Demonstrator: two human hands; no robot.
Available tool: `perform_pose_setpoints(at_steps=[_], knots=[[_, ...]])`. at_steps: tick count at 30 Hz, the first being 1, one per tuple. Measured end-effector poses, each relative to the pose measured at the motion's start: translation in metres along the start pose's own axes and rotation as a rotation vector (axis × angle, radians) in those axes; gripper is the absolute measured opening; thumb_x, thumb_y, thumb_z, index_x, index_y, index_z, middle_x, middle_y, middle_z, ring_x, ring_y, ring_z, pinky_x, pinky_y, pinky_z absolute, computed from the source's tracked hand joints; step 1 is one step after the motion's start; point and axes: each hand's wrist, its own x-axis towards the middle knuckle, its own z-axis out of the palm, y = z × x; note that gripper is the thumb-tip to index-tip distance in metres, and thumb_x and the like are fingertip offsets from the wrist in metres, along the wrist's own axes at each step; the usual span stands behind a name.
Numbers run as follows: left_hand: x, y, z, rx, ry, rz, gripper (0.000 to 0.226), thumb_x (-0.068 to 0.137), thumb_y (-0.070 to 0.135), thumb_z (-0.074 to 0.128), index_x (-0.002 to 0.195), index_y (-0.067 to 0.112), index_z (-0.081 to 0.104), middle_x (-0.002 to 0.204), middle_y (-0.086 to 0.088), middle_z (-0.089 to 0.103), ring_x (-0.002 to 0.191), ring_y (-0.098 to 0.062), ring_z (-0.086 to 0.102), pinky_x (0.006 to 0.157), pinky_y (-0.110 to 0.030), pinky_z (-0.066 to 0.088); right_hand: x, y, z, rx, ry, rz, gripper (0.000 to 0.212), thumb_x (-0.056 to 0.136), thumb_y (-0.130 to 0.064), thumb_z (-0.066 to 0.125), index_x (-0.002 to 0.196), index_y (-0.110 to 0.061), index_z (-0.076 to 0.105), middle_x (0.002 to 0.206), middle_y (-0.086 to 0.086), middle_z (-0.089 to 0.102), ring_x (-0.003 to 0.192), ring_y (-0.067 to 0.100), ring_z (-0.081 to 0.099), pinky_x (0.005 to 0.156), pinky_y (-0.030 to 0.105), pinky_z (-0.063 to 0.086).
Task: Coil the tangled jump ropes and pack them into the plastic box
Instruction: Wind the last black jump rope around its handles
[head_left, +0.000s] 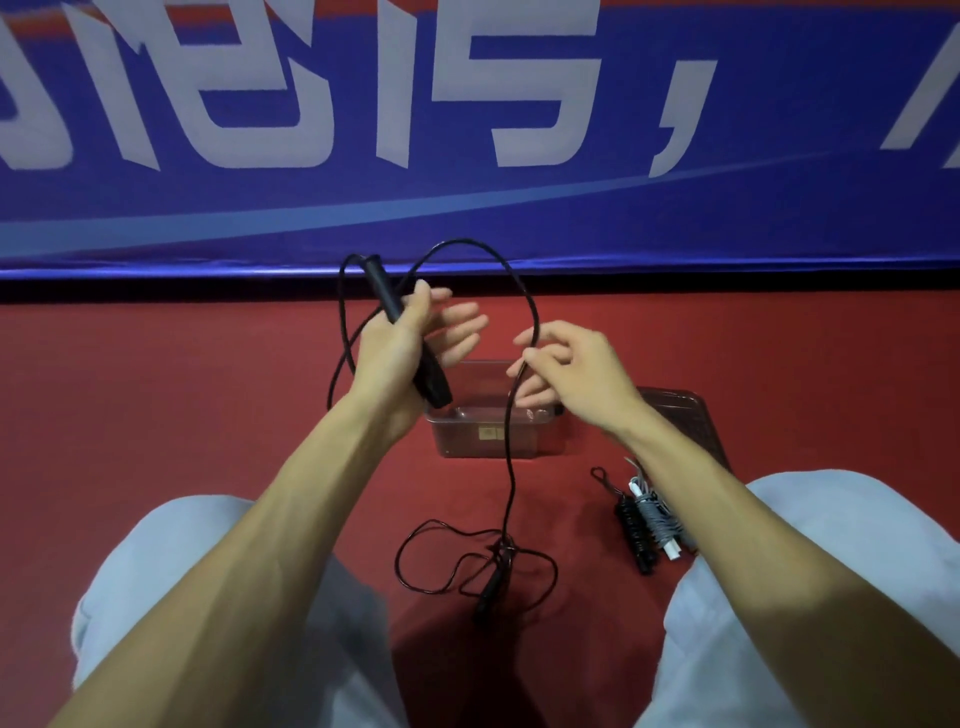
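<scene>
Left hand (400, 343), raised: thumb clamps a slim black handle (382, 291) of the black thin-cord jump rope (511, 483) against the palm; its four fingers are spread and nearly straight. Right hand (576, 374) pinches the cord between thumb and forefinger, other fingers loosely fanned. The cord arches between the hands, then drops to the red floor (208, 389). Loose loops and the second black handle (488, 590) lie there between the knees. Clear rectangular plastic box (488, 441) stands farther off, below the hands. Dark flat lid (685, 415) lies right of it. Bundled black and grey ropes (649, 519) lie by the right knee.
</scene>
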Motion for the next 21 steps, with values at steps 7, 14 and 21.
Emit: perform_pose_setpoints(at_steps=[7,14,21], knots=[[-0.01,-0.021,0.004,0.53,-0.224,-0.174,0.015,0.095,-0.002,0.054,0.095,0.006,0.066,0.085,-0.01,0.071,0.061,-0.011,0.067,0.054,-0.018,0.052,0.001,-0.024,-0.012,0.336,0.232,-0.123,0.011,0.098,0.002,0.049,0.1,-0.003,0.059,0.082,0.013,0.068,0.056,0.016,0.066,0.059,0.029,0.059],[-0.016,-0.035,0.006,0.786,-0.519,-0.179,0.013,0.096,0.009,0.06,0.1,0.011,0.072,0.087,0.01,0.074,0.085,-0.007,0.068,0.078,-0.021,0.055,0.003,-0.026,-0.025,0.485,0.352,-0.125,0.007,0.099,0.0,0.048,0.098,-0.003,0.054,0.088,0.014,0.069,0.06,0.019,0.068,0.062,0.03,0.058],[-0.02,-0.041,0.01,0.692,-0.437,-0.168,0.011,0.097,0.016,0.059,0.094,0.007,0.063,0.085,-0.004,0.075,0.079,-0.021,0.072,0.066,-0.027,0.057,0.006,-0.022,-0.03,0.525,0.421,0.01,0.009,0.098,-0.003,0.052,0.102,0.003,0.057,0.091,0.017,0.067,0.071,0.024,0.072,0.067,0.03,0.059]])
